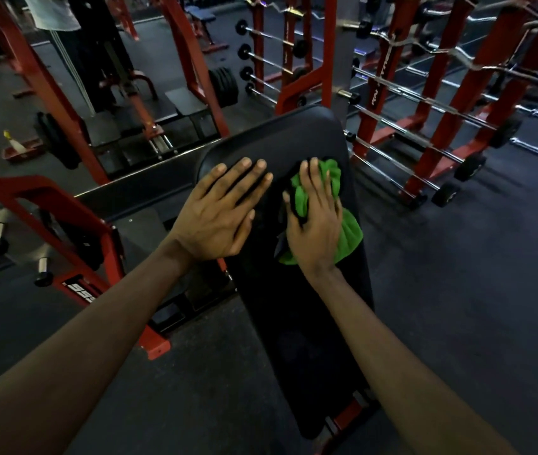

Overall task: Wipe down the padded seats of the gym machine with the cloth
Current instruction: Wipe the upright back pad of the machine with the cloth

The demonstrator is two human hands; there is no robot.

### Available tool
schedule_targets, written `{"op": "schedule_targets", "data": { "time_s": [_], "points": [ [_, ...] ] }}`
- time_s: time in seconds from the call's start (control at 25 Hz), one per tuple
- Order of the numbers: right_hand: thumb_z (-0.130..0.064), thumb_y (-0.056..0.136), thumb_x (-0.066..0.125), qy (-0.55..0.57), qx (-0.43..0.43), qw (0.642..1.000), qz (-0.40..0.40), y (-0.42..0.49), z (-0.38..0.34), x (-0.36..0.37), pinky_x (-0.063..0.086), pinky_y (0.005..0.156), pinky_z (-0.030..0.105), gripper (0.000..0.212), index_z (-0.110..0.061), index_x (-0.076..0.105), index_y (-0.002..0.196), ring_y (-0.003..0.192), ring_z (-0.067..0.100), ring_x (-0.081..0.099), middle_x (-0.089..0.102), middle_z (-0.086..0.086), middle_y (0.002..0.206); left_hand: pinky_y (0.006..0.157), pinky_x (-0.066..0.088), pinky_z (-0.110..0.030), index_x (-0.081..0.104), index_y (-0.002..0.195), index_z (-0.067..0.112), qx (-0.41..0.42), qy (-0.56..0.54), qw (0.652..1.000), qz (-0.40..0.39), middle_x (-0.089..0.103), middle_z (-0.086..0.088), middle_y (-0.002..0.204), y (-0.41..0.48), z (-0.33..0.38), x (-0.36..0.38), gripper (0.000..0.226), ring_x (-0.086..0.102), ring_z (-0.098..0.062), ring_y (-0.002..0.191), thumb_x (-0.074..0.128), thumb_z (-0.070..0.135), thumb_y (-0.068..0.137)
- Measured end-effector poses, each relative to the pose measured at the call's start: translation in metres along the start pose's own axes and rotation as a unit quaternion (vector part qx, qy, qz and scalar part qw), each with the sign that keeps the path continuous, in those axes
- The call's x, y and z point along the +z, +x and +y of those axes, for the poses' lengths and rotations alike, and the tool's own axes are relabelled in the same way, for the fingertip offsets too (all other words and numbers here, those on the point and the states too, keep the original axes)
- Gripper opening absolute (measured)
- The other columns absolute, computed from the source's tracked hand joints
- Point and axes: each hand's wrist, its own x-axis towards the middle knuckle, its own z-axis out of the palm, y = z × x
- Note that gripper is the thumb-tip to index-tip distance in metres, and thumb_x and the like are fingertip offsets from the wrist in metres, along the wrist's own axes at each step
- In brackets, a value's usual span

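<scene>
The right hand's fingers (312,178) lie slightly spread and nearly straight over a bunched green cloth (349,234), pressing it down without curling round it, with the thumb resting against the cloth's left side. The left hand's fingers (251,172) are straight and held close together, flat on bare padding. The right hand (313,224) and the left hand (218,208) sit side by side, close but apart.

Both rest on the far half of the long black padded seat (293,136). The cloth lies toward its right edge and the left hand reaches over its left edge. Both forearms stretch in from the near corners of the view.

Past the seat's left edge stands a red machine frame (64,205). Beyond its right edge a red rack of barbells (431,103) stands on the dark floor (474,274). Black weight plates (225,87) hang farther back.
</scene>
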Motion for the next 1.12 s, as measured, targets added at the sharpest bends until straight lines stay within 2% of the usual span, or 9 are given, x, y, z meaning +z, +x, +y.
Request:
{"op": "schedule_targets", "data": {
  "time_s": [0.16, 0.32, 0.4, 0.52, 0.68, 0.8, 0.92, 1.04, 1.12],
  "points": [
    [-0.041, 0.102, 0.049, -0.009, 0.008, 1.0, 0.019, 0.052, -0.012, -0.005, 0.034, 0.117, 0.051, 0.058, -0.02, 0.039, 0.155, 0.153, 0.017, 0.026, 0.033, -0.004, 0.163, 0.127, 0.011, -0.041, 0.034, 0.158, 0.011, 0.006, -0.018, 1.0, -0.004, 0.027, -0.01, 0.166, 0.0, 0.001, -0.001, 0.06, 0.022, -0.026, 0.155, 0.042, 0.03, 0.101],
    [-0.04, 0.102, 0.048, -0.055, -0.045, 0.997, -0.019, 0.008, 0.008, -0.01, 0.035, 0.116, 0.049, 0.061, -0.017, 0.035, 0.157, 0.153, 0.018, 0.025, 0.031, -0.001, 0.164, 0.127, 0.009, -0.044, 0.022, 0.161, 0.008, -0.055, -0.025, 0.998, -0.021, 0.016, -0.013, 0.168, -0.005, -0.014, -0.006, 0.072, 0.013, -0.027, 0.157, 0.04, 0.046, 0.103],
    [-0.042, 0.103, 0.044, -0.063, -0.031, 0.997, -0.025, -0.006, 0.01, -0.008, 0.037, 0.114, 0.053, 0.059, -0.02, 0.034, 0.157, 0.153, 0.016, 0.023, 0.03, -0.003, 0.164, 0.127, 0.011, -0.047, 0.019, 0.161, 0.009, -0.071, -0.043, 0.996, -0.024, 0.012, -0.014, 0.169, -0.007, -0.025, -0.008, 0.077, 0.01, -0.028, 0.157, 0.04, 0.055, 0.102],
    [-0.041, 0.103, 0.043, -0.04, 0.0, 0.999, 0.006, 0.019, -0.021, 0.001, 0.036, 0.114, 0.055, 0.057, -0.022, 0.037, 0.156, 0.153, 0.015, 0.023, 0.032, -0.005, 0.163, 0.127, 0.01, -0.045, 0.018, 0.161, 0.005, -0.055, -0.112, 0.992, -0.029, 0.011, -0.017, 0.169, -0.008, -0.029, -0.006, 0.08, 0.007, -0.031, 0.157, 0.044, 0.052, 0.102],
    [-0.038, 0.103, 0.045, -0.048, -0.017, 0.998, 0.035, 0.052, -0.046, 0.005, 0.035, 0.115, 0.054, 0.055, -0.019, 0.039, 0.155, 0.153, 0.016, 0.025, 0.035, -0.004, 0.162, 0.128, 0.006, -0.044, 0.011, 0.161, 0.003, -0.061, -0.177, 0.981, -0.053, 0.005, -0.015, 0.169, -0.007, -0.031, -0.006, 0.081, -0.001, -0.028, 0.157, 0.042, 0.051, 0.103],
    [-0.032, 0.1, 0.048, -0.061, -0.052, 0.997, -0.008, 0.023, -0.046, 0.004, 0.032, 0.117, 0.055, 0.061, -0.019, 0.033, 0.157, 0.154, 0.016, 0.02, 0.029, -0.004, 0.165, 0.128, 0.003, -0.044, 0.012, 0.161, 0.002, -0.049, -0.233, 0.97, -0.046, 0.003, -0.014, 0.17, -0.008, -0.036, -0.007, 0.076, -0.002, -0.027, 0.158, 0.034, 0.047, 0.105],
    [-0.025, 0.086, 0.049, -0.066, -0.073, 0.993, -0.058, -0.012, -0.046, 0.007, 0.029, 0.117, 0.06, 0.075, -0.022, 0.03, 0.158, 0.156, 0.017, 0.014, 0.023, -0.007, 0.166, 0.128, 0.001, -0.042, 0.013, 0.16, 0.001, -0.039, -0.281, 0.958, -0.029, 0.004, -0.013, 0.169, -0.009, -0.037, -0.006, 0.074, -0.001, -0.026, 0.158, 0.032, 0.046, 0.104],
    [-0.03, 0.101, 0.05, -0.046, -0.071, 0.996, -0.001, 0.02, -0.054, 0.009, 0.033, 0.117, 0.053, 0.057, -0.015, 0.039, 0.154, 0.153, 0.017, 0.024, 0.034, -0.001, 0.162, 0.128, 0.001, -0.042, 0.015, 0.16, 0.0, -0.042, -0.301, 0.953, -0.021, 0.006, -0.015, 0.169, -0.009, -0.038, -0.004, 0.076, 0.0, -0.027, 0.158, 0.032, 0.048, 0.104],
    [-0.032, 0.104, 0.052, -0.025, -0.025, 0.998, 0.057, 0.052, -0.064, 0.009, 0.037, 0.116, 0.049, 0.051, -0.015, 0.046, 0.151, 0.151, 0.013, 0.029, 0.042, -0.002, 0.158, 0.128, 0.0, -0.041, 0.016, 0.159, -0.001, -0.045, -0.313, 0.949, -0.016, 0.008, -0.016, 0.168, -0.01, -0.036, -0.004, 0.077, 0.001, -0.027, 0.158, 0.03, 0.05, 0.104]
  ]
}}
